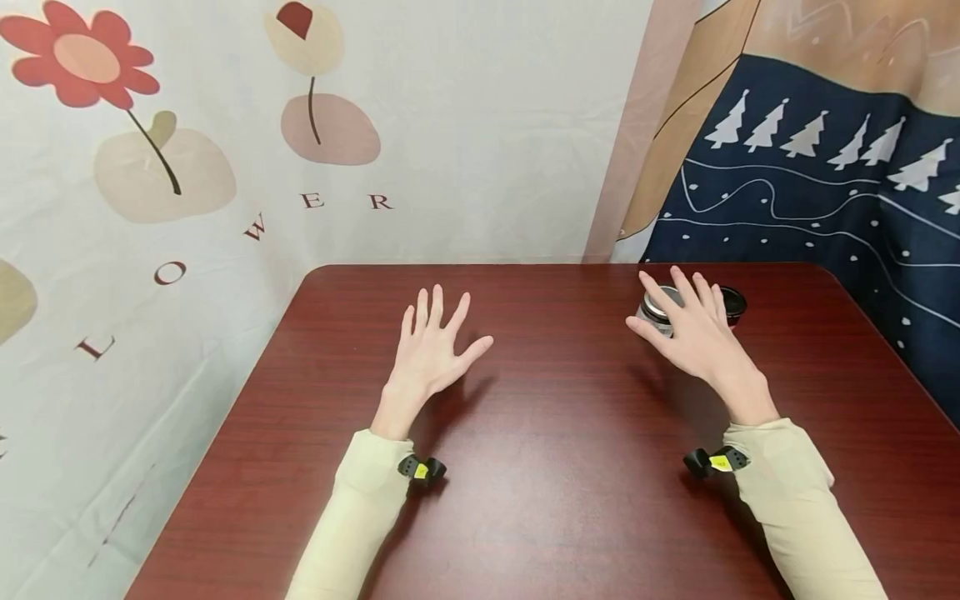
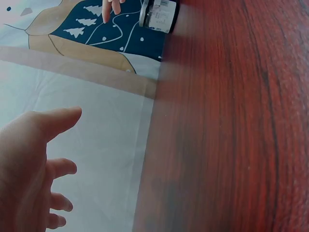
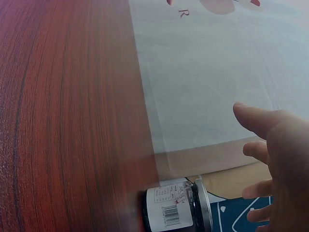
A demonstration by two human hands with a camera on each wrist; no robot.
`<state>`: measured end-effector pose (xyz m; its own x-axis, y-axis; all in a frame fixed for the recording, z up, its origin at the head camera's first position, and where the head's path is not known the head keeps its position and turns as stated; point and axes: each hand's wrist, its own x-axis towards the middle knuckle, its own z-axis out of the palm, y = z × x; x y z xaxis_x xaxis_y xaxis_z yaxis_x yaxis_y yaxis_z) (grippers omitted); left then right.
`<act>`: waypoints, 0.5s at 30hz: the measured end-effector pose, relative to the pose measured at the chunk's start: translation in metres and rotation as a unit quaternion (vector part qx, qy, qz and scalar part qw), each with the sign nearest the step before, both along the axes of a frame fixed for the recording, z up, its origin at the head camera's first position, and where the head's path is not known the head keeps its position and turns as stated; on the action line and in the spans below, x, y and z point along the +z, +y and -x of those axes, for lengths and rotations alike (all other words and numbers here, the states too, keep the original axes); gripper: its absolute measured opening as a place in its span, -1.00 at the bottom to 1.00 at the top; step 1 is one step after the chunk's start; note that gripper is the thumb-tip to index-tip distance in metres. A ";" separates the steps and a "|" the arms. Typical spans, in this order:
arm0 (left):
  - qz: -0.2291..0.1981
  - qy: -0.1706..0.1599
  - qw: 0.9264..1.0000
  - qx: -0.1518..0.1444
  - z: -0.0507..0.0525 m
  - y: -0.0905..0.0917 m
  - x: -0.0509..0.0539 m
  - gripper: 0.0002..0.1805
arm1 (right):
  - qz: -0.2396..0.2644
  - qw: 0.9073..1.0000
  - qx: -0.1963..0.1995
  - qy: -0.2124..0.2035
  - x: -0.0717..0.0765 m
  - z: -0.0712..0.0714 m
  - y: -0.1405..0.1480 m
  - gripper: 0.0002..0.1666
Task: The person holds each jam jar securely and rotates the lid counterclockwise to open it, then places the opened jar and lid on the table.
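My left hand point(image 1: 429, 354) hovers over the left middle of the table with its fingers spread, holding nothing. My right hand point(image 1: 701, 333) hangs at the back right, fingers spread as well and nothing in its grasp. Partly hidden behind the right hand is a jar point(image 1: 654, 312) with a silver lid. In the right wrist view this jar point(image 3: 170, 208) shows a white barcode label and stands apart from the fingers. A second, black-lidded thing point(image 1: 732, 305) peeks out just right of the hand; most of it is hidden. The left wrist view catches a labelled jar point(image 2: 161, 17) at its top.
The dark red wood-grain table point(image 1: 540, 467) ends at a rounded back edge. Behind it hangs a pale cloth point(image 1: 487, 125) with flowers and letters, and a navy cloth point(image 1: 795, 192) with white trees on the right. A black device sits on each wrist.
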<state>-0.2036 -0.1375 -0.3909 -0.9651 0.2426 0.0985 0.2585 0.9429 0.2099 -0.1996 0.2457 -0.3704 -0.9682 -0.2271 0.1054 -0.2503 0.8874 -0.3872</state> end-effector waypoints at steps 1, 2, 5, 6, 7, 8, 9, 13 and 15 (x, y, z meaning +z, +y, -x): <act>-0.001 -0.001 1.000 0.000 0.000 0.000 0.000 -0.10 | 0.000 1.000 0.000 0.000 0.000 0.000 0.000 -0.05; -0.001 -0.001 1.000 -0.001 0.000 0.001 0.000 -0.10 | 0.000 1.000 0.001 0.000 0.000 0.000 0.000 -0.05; -0.001 -0.001 1.000 -0.002 0.001 0.001 0.000 -0.10 | 0.001 1.000 0.003 0.003 0.000 0.001 0.000 -0.05; 0.000 -0.001 1.000 -0.002 0.001 0.002 0.000 -0.10 | 0.001 1.000 0.003 0.004 0.000 0.001 0.000 -0.05; 0.000 -0.001 1.000 -0.001 0.001 0.002 0.000 -0.10 | 0.002 1.000 0.003 0.006 0.000 0.002 0.000 -0.05; 0.000 -0.002 1.000 -0.001 0.002 0.003 0.000 -0.10 | 0.001 1.000 0.003 0.008 -0.001 0.002 0.000 -0.05; -0.001 -0.003 1.000 0.000 0.002 0.003 0.000 -0.10 | 0.001 1.000 0.003 0.010 -0.001 0.002 0.000 -0.05; -0.006 -0.007 1.000 -0.002 0.002 0.006 0.001 -0.09 | -0.002 1.000 0.001 0.013 -0.003 0.003 0.001 -0.04; -0.007 -0.005 1.000 -0.004 0.003 0.008 0.001 -0.09 | -0.002 1.000 0.002 0.013 -0.003 0.003 0.001 -0.04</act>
